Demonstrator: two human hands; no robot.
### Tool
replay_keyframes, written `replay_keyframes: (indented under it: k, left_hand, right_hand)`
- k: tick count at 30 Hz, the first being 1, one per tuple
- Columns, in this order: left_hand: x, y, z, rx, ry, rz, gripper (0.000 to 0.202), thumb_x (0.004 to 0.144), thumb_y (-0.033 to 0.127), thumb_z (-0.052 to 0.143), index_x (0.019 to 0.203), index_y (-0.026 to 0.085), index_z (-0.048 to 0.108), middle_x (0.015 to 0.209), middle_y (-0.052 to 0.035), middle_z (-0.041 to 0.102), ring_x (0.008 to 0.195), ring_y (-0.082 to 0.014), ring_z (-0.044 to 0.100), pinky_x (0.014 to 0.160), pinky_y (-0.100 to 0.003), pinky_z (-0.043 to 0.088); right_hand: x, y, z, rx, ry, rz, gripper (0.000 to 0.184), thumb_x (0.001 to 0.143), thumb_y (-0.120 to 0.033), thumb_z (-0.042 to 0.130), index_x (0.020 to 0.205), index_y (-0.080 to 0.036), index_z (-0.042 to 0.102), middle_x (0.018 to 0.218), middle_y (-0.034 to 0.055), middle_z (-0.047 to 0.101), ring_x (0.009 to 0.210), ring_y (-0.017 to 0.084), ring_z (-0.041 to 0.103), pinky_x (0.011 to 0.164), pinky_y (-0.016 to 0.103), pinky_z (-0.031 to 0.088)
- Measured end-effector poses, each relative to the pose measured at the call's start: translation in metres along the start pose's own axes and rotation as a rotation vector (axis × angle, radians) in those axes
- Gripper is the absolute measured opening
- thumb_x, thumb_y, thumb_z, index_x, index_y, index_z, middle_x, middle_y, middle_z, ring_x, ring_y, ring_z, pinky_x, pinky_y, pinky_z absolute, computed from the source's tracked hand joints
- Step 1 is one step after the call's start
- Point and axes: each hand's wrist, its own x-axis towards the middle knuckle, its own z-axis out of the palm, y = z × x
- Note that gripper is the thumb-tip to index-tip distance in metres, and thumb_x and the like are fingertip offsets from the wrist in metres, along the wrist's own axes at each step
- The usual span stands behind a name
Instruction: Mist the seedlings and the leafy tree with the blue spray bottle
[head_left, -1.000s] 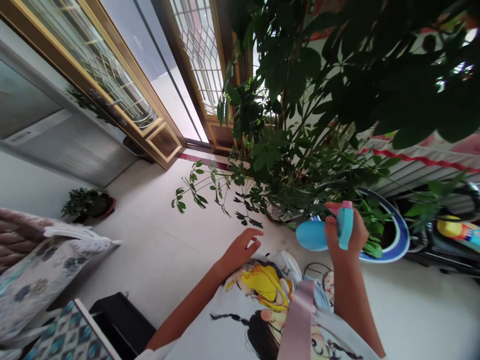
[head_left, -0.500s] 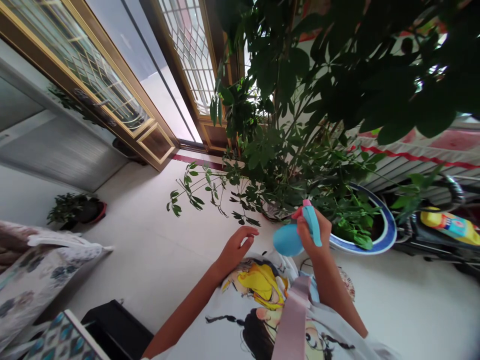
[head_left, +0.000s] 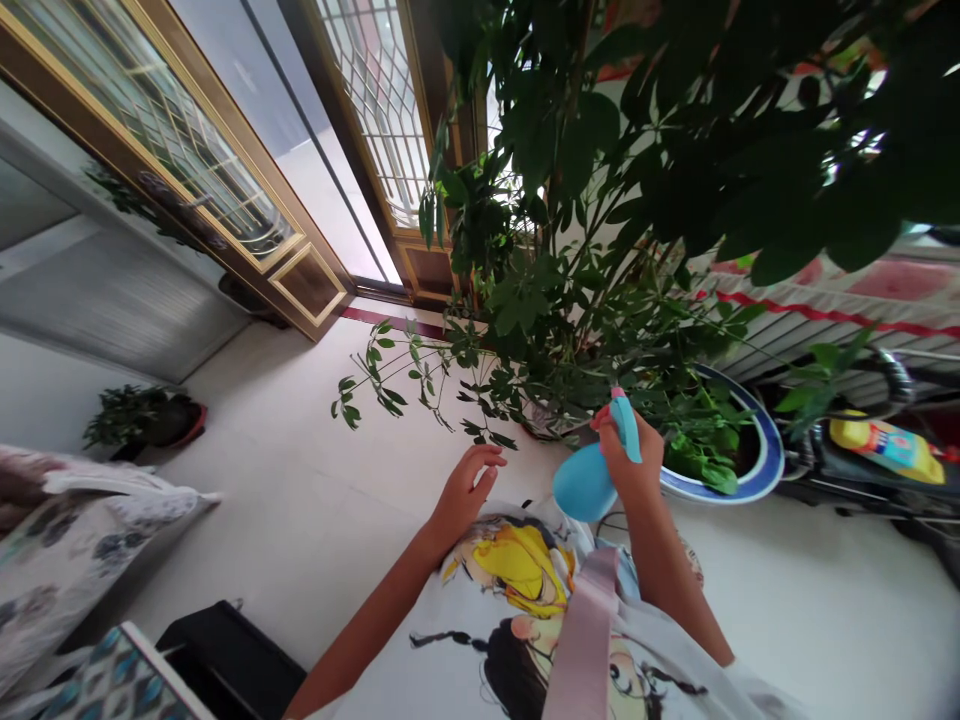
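My right hand is closed round a blue spray bottle with a pink nozzle tip, its head pointing up toward the leaves of a large green potted plant. The plant stands in a white pot with a blue rim just beyond the bottle. My left hand hovers empty with its fingers loosely curled and apart, just below a low leafy branch and not touching it.
A small potted plant stands on the pale tiled floor at left. Wooden-framed glass doors rise behind. Patterned cushions and a dark box lie at lower left. A scooter-like vehicle stands at right.
My right hand has carried the spray bottle left and a little nearer to me, away from the pot rim. My left hand has drifted slightly left under the branch.
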Motion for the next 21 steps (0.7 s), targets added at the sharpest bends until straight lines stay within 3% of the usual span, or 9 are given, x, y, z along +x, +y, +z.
replay_keyframes:
  k: [4, 10, 13, 18, 21]
  left_hand:
    - [0.000, -0.001, 0.001, -0.013, -0.013, -0.006, 0.024, 0.099, 0.033, 0.044, 0.103, 0.021, 0.064, 0.122, -0.0102, 0.060, 0.119, -0.0213, 0.055, 0.105, -0.038, 0.042]
    - [0.001, 0.002, 0.003, -0.019, -0.026, 0.000, 0.023, 0.099, 0.032, 0.044, 0.102, 0.020, 0.064, 0.120, -0.0103, 0.061, 0.118, -0.0205, 0.056, 0.104, -0.037, 0.043]
    - [0.001, 0.003, 0.004, -0.021, -0.032, -0.014, 0.024, 0.099, 0.032, 0.044, 0.103, 0.021, 0.064, 0.121, -0.0102, 0.060, 0.118, -0.0207, 0.056, 0.104, -0.038, 0.043]
    - [0.001, 0.003, 0.005, -0.045, -0.028, -0.022, 0.028, 0.100, 0.035, 0.041, 0.103, 0.020, 0.065, 0.121, -0.0102, 0.060, 0.118, -0.0211, 0.056, 0.104, -0.037, 0.043]
    - [0.001, 0.003, 0.004, -0.071, -0.059, -0.052, 0.028, 0.098, 0.037, 0.043, 0.109, 0.020, 0.063, 0.122, -0.0102, 0.060, 0.114, -0.0209, 0.058, 0.101, -0.037, 0.046]
  right_hand:
    - [-0.001, 0.002, 0.000, 0.094, 0.008, 0.019, 0.013, 0.077, -0.029, 0.053, 0.071, -0.020, 0.059, 0.065, 0.0012, 0.062, 0.052, 0.014, 0.049, 0.048, 0.026, 0.039]
    - [0.000, 0.003, 0.005, 0.218, -0.104, 0.010, 0.021, 0.081, -0.039, 0.059, 0.088, -0.020, 0.064, 0.078, 0.0032, 0.067, 0.056, 0.014, 0.050, 0.046, 0.026, 0.038]
    - [0.002, 0.009, 0.007, 0.228, -0.042, 0.044, 0.021, 0.081, -0.039, 0.057, 0.076, -0.020, 0.065, 0.072, 0.0036, 0.067, 0.060, 0.017, 0.054, 0.051, 0.028, 0.041]
    - [0.008, 0.021, 0.006, 0.370, 0.039, 0.080, 0.030, 0.081, -0.042, 0.056, 0.062, -0.021, 0.066, 0.066, 0.0043, 0.068, 0.073, 0.022, 0.063, 0.079, 0.038, 0.049]
    - [0.009, 0.023, 0.002, 0.407, 0.039, 0.033, 0.033, 0.084, -0.046, 0.055, 0.076, -0.020, 0.073, 0.085, 0.0075, 0.074, 0.108, 0.030, 0.062, 0.098, 0.043, 0.044]
